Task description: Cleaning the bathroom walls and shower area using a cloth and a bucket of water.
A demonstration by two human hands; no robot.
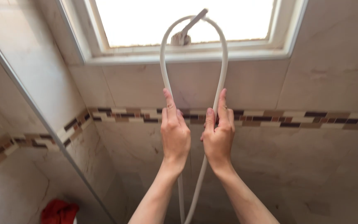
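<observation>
White shower hose (224, 54) looped high over a metal wall fitting (186, 33) below the window (187, 20), left hand (175, 135) fingers closed around its left strand, right hand (218, 137) gripping its right strand, mosaic tile band (295, 118) behind, red cloth (59, 211) near left.

hose loop (193, 62) ahead, tiled wall (320, 145) behind

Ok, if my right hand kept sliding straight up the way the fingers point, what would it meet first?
The right hand grips the white hose and points up along it. Following that line, it would probably first reach the hose's bend over the metal wall fitting, in front of the window frame. Depth there is hard to judge.
</observation>
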